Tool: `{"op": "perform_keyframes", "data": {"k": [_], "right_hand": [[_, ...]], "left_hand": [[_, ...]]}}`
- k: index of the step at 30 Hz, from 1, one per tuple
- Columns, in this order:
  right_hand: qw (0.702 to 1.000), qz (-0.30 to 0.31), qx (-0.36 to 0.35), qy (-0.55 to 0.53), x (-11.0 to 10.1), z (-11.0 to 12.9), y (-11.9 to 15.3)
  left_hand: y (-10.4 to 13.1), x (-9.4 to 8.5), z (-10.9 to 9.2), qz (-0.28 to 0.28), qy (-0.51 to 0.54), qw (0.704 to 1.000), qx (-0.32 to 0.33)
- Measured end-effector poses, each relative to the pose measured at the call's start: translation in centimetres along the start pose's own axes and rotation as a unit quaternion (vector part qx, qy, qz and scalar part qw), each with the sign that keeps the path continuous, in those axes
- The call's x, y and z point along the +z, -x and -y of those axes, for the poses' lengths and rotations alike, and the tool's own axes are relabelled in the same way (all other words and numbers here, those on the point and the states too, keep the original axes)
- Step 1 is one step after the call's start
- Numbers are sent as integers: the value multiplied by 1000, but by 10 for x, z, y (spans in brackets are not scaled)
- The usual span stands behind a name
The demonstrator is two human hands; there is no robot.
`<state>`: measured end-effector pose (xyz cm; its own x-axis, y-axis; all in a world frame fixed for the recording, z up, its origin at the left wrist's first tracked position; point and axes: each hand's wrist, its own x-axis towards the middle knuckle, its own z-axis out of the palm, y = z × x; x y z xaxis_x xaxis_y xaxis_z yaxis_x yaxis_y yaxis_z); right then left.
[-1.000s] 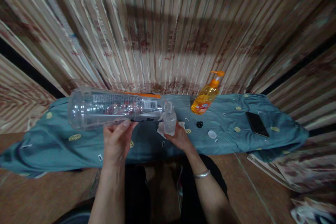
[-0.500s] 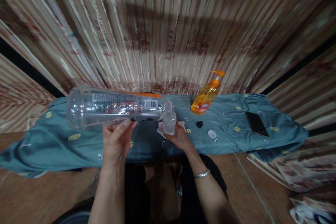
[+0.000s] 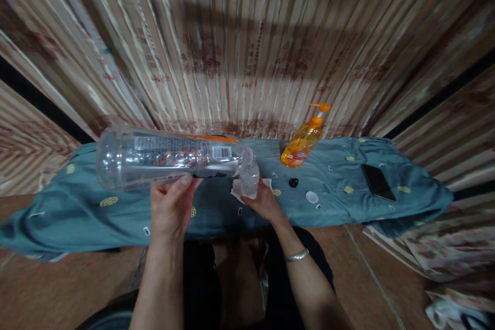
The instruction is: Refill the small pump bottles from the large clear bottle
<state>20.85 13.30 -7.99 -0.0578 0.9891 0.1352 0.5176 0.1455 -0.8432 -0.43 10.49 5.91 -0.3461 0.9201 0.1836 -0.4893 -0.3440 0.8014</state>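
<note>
A large clear plastic bottle [image 3: 166,157] with a printed label and an orange band lies on its side in the air, its neck pointing right. My left hand [image 3: 174,198] is closed around its underside, thumb toward the label. The big bottle's mouth meets the top of a small clear bottle [image 3: 249,180], which stands upright. My right hand [image 3: 265,201] is closed around the lower right side of that small bottle; some of its fingers are hidden. Beneath the small bottle shows a white tissue [image 3: 235,189]. I cannot make out liquid passing between the bottles.
An orange pump bottle [image 3: 301,144] stands at the back of the teal cloth [image 3: 216,216]. A small black cap [image 3: 293,182], a white round lid [image 3: 311,197] and a black phone [image 3: 378,182] lie to the right. A striped curtain [image 3: 240,62] hangs behind.
Almost nothing differs. The large bottle has shifted very slightly left and rolled a little in my left hand; the small bottle and my right hand stay in place.
</note>
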Motion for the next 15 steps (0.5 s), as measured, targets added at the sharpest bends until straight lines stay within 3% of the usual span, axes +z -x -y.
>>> {"op": "perform_keyframes", "data": {"k": [15], "right_hand": [[1000,4,-4,0,0,-3,-1]], "left_hand": [[2,2,0,-6,1,1000,2]]}}
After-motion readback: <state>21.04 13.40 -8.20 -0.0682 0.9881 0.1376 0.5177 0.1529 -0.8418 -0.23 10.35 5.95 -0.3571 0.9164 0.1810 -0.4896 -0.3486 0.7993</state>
